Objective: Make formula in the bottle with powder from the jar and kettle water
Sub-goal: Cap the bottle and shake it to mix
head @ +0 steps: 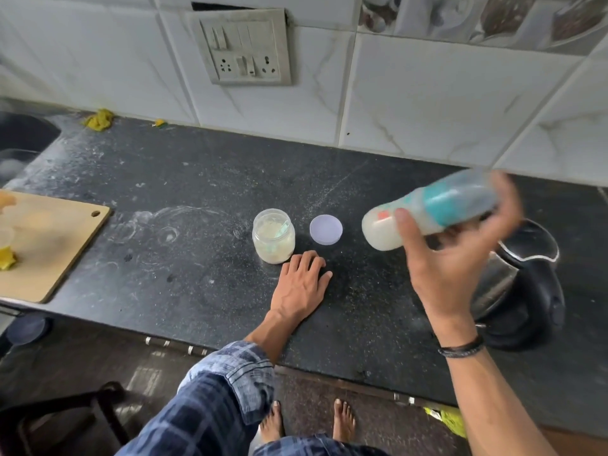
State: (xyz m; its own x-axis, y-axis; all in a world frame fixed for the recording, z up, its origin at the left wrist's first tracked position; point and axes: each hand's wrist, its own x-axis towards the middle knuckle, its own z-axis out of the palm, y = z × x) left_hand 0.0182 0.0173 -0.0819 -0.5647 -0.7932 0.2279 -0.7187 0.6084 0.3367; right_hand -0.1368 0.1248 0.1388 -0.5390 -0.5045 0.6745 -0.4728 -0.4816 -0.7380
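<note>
Bottle [427, 215], milky and tipped near level, is gripped aloft by my right hand [450, 258], right of the open jar [273, 236] and its lid [326, 229], left hand [302, 281] lying flat, released, beside the jar; shaking, I judge, needs a tight cap.

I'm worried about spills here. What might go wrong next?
The bottle lies nearly sideways in the right hand, blurred; milky liquid might leak if it is not sealed tight. The jar stands open, its lid beside it, so the left hand close by might tip it.
</note>
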